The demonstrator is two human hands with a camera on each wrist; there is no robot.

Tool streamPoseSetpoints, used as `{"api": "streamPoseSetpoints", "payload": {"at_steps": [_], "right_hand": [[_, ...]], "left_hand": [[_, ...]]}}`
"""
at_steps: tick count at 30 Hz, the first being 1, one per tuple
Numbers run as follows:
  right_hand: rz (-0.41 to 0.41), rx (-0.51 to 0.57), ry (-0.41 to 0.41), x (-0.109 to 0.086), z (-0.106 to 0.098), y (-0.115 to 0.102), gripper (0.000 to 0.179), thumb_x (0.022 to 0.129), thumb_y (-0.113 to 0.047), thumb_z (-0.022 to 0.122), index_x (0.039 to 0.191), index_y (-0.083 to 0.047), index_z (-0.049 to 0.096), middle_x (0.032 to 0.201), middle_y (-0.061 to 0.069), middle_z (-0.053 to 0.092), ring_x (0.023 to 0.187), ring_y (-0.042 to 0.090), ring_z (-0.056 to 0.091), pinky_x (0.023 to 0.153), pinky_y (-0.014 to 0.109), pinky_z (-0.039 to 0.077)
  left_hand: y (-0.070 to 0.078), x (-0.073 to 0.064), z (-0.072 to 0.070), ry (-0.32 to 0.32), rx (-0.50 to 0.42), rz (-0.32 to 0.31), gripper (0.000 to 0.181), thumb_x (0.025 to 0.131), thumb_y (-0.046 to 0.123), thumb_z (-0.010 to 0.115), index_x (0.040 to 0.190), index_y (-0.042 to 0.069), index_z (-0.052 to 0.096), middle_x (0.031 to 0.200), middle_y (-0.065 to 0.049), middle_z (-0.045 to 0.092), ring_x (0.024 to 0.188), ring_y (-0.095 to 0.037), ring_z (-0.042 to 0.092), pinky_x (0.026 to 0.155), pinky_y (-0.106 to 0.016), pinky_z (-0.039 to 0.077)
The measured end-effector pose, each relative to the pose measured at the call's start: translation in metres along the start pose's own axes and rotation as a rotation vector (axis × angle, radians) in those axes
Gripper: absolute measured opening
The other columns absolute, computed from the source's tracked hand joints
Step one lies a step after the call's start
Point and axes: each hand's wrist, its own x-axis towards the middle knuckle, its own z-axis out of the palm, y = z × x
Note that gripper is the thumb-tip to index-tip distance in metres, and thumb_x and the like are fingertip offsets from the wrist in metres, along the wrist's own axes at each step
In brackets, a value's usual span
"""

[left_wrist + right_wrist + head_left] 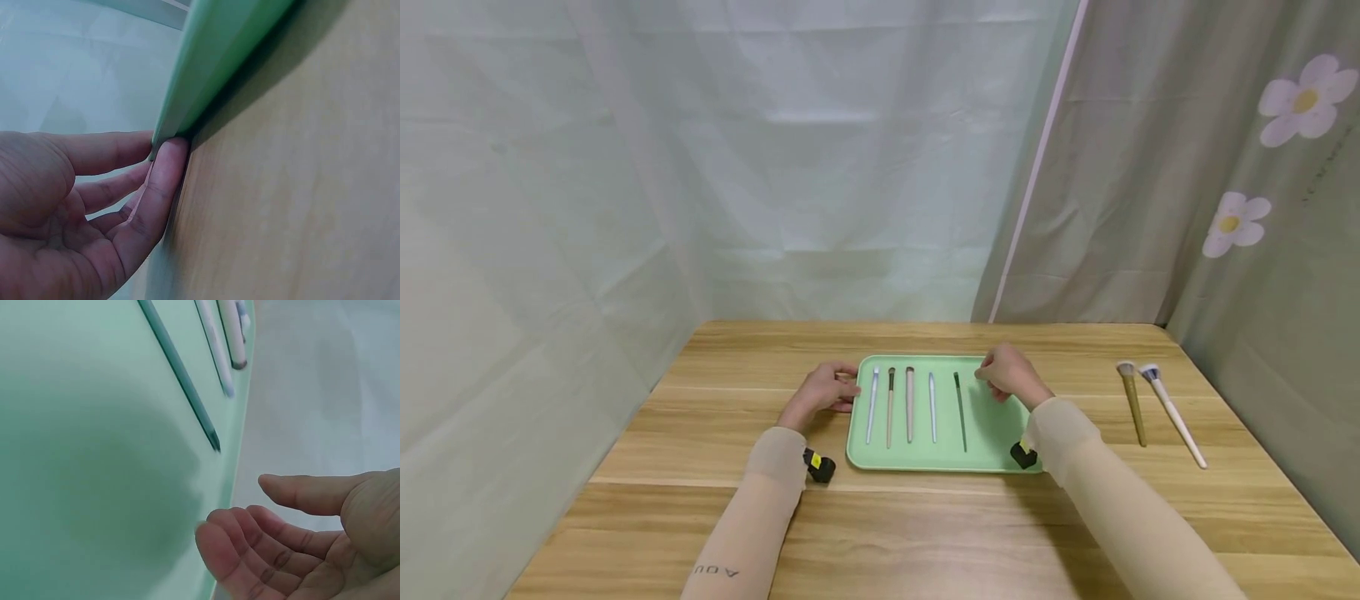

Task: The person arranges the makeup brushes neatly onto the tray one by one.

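A light green tray (1000,437) lies on the table with several slim makeup brushes in a row. At its left side my left hand (827,388) grips the rim; the left wrist view shows the thumb on the rim's top and a finger (167,169) against its outer side. Over the tray's right part is my right hand (1009,373), thumb and fingers apart with nothing between them. Nearest to it is a dark green brush (961,412). Left of that lie a pale lilac brush (932,408), a thicker pinkish brush (910,407), a thin beige-handled brush (891,412) and a white brush (872,408).
Right of the tray, an olive-handled brush (1133,404) and a large white-handled brush (1176,417) lie on the wooden table (925,533). Pale curtains (850,167) hang behind the table and along both sides.
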Motion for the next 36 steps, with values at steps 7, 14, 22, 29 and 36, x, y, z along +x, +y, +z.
{"api": "streamPoseSetpoints", "payload": {"at_steps": [7, 14, 22, 29, 36], "right_hand": [[-0.044, -0.075, 0.043, -0.003, -0.019, 0.010, 0.026, 0.104, -0.011, 0.063, 0.120, 0.009, 0.064, 0.103, 0.024, 0.068, 0.070, 0.023, 0.061, 0.063, 0.036, 0.058], [-0.068, -0.173, 0.091, -0.004, -0.044, 0.019, 0.027, 0.105, -0.014, 0.059, 0.119, 0.008, 0.063, 0.118, 0.024, 0.065, 0.097, 0.033, 0.062, 0.079, 0.047, 0.054], [-0.054, -0.198, 0.090, -0.006, -0.066, 0.035, 0.025, 0.104, -0.014, 0.060, 0.114, 0.008, 0.062, 0.112, 0.025, 0.064, 0.091, 0.033, 0.062, 0.074, 0.044, 0.054], [-0.048, -0.189, 0.082, -0.010, -0.087, 0.058, 0.029, 0.103, -0.014, 0.059, 0.115, 0.012, 0.060, 0.108, 0.026, 0.063, 0.084, 0.031, 0.062, 0.066, 0.038, 0.054], [-0.028, -0.222, 0.088, -0.016, -0.109, 0.080, 0.034, 0.102, -0.015, 0.058, 0.119, 0.015, 0.058, 0.111, 0.029, 0.063, 0.080, 0.029, 0.062, 0.063, 0.036, 0.055]], "left_hand": [[0.000, 0.000, 0.000, -0.008, -0.007, 0.003, 0.042, 0.100, 0.000, 0.066, 0.141, -0.004, 0.055, 0.117, -0.021, 0.066, 0.089, -0.022, 0.071, 0.075, -0.032, 0.064], [-0.001, 0.000, -0.001, -0.004, 0.003, 0.007, 0.043, 0.100, 0.001, 0.066, 0.142, -0.003, 0.055, 0.118, -0.021, 0.066, 0.089, -0.022, 0.071, 0.075, -0.032, 0.063], [-0.001, 0.000, -0.001, -0.003, -0.006, -0.002, 0.043, 0.100, 0.001, 0.067, 0.141, -0.003, 0.056, 0.117, -0.021, 0.066, 0.089, -0.022, 0.071, 0.075, -0.032, 0.064], [0.000, -0.001, 0.000, -0.008, -0.004, 0.003, 0.042, 0.100, 0.000, 0.067, 0.140, -0.004, 0.056, 0.116, -0.021, 0.066, 0.089, -0.023, 0.072, 0.075, -0.034, 0.064], [0.001, -0.001, 0.000, -0.005, -0.020, -0.009, 0.043, 0.100, 0.000, 0.066, 0.142, -0.003, 0.055, 0.117, -0.021, 0.066, 0.088, -0.022, 0.071, 0.075, -0.034, 0.064]]}}
